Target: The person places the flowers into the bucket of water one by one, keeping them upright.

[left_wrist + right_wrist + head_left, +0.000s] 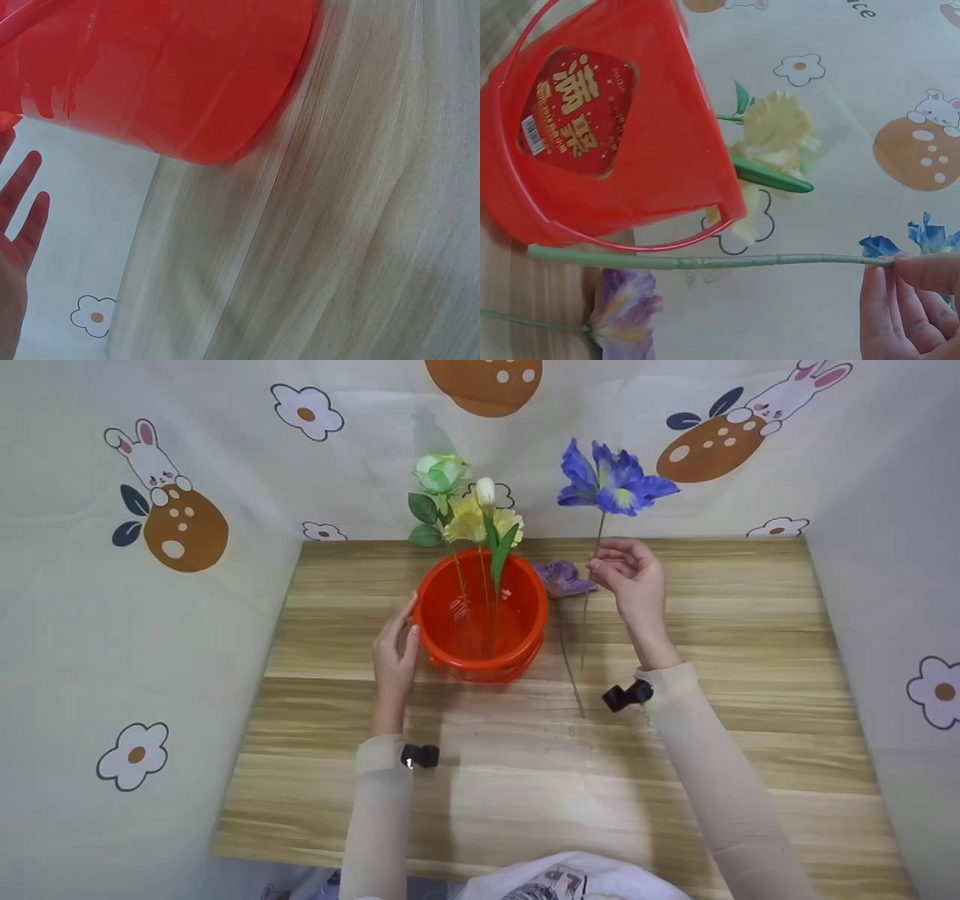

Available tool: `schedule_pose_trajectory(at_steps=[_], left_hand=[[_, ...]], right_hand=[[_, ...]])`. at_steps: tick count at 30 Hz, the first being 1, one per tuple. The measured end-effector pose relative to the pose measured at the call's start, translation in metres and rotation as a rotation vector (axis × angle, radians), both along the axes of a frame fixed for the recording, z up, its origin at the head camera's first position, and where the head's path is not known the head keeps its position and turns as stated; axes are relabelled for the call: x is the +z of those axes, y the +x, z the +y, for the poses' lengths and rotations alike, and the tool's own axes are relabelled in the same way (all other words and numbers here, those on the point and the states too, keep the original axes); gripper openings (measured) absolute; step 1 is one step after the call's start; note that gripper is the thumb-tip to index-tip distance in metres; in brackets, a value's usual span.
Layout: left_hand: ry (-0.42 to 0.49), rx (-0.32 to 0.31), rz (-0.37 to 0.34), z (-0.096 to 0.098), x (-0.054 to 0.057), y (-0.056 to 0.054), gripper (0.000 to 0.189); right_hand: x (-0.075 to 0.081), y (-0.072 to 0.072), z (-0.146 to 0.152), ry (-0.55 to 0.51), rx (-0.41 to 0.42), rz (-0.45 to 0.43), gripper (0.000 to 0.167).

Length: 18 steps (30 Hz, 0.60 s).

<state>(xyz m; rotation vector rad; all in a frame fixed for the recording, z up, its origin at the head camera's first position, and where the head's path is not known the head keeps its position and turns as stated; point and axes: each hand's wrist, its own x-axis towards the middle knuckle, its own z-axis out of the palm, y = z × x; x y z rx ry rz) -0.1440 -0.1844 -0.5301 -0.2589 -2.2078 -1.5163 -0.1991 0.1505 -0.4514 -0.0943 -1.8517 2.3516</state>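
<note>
A red-orange bucket (480, 619) stands mid-table with a green rose (441, 472), a yellow flower (469, 521) and a white tulip (485, 491) in it. My left hand (397, 641) rests flat against the bucket's left side, fingers straight; the left wrist view shows those fingers (21, 217) beside the bucket wall (165, 75). My right hand (616, 566) pinches the stem of a blue flower (611, 480) and holds it upright, right of the bucket. In the right wrist view the fingertips (900, 296) pinch the green stem (705, 261). A purple flower (561, 577) lies on the table between bucket and right hand.
The wooden table (525, 780) is walled at the back and both sides by a cloth printed with rabbits and flowers (165, 510). The purple flower's stem (570, 675) runs toward me. Bare wood spreads in front of the bucket.
</note>
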Motion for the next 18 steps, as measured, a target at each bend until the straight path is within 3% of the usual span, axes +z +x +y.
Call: schedule_pose_trajectory(at_steps=[18], left_hand=[[-0.013, 0.001, 0.008, 0.0, 0.002, 0.001, 0.039]], right_hand=[[0.027, -0.007, -0.017, -0.011, 0.014, 0.106, 0.021]])
